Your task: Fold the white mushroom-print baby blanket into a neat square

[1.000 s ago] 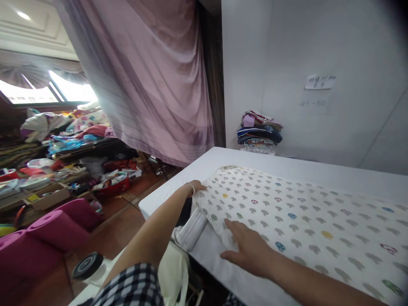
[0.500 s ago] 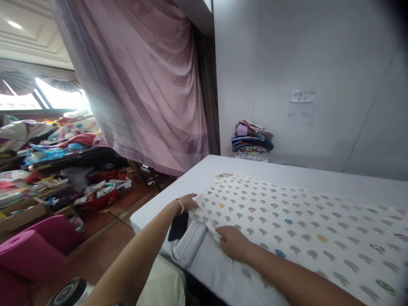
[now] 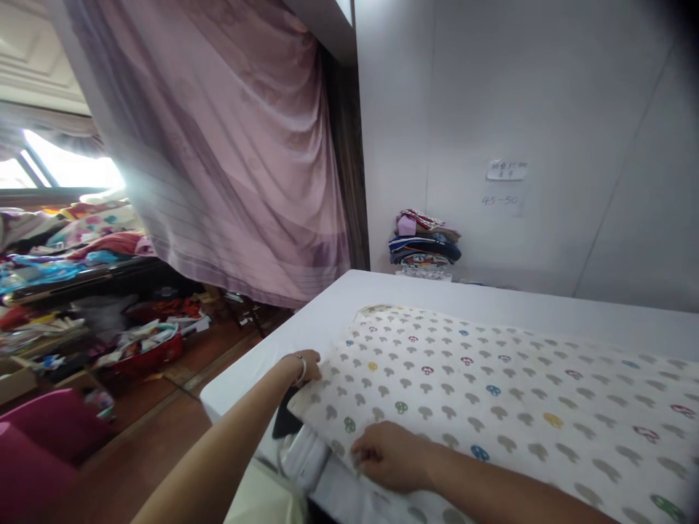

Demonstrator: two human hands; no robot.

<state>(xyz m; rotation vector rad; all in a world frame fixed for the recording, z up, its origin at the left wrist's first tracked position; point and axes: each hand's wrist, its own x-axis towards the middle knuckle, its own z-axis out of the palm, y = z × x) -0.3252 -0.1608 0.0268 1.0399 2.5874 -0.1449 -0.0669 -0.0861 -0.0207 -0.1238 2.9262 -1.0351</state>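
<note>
A white cloth printed with small grey and coloured mushrooms (image 3: 491, 378) lies spread over a white table (image 3: 349, 298). My left hand (image 3: 309, 366), with a bracelet at the wrist, grips the cloth's left edge. My right hand (image 3: 385, 458) is closed on the cloth's near corner, fingers curled and pressed down. A white roll (image 3: 303, 462) and a dark flat object (image 3: 284, 422) lie at the table's near left edge, just under the cloth's corner.
A pile of folded clothes (image 3: 423, 247) sits at the table's far end against the white wall. A mauve curtain (image 3: 218, 145) hangs on the left. Beyond it, cluttered shelves and boxes of fabrics (image 3: 81, 255) stand on a brown floor, with a magenta roll (image 3: 44, 444) nearby.
My right hand went from lying flat on the cloth to gripping its near corner and slid towards me. The left hand stayed on the left edge; the view turned right.
</note>
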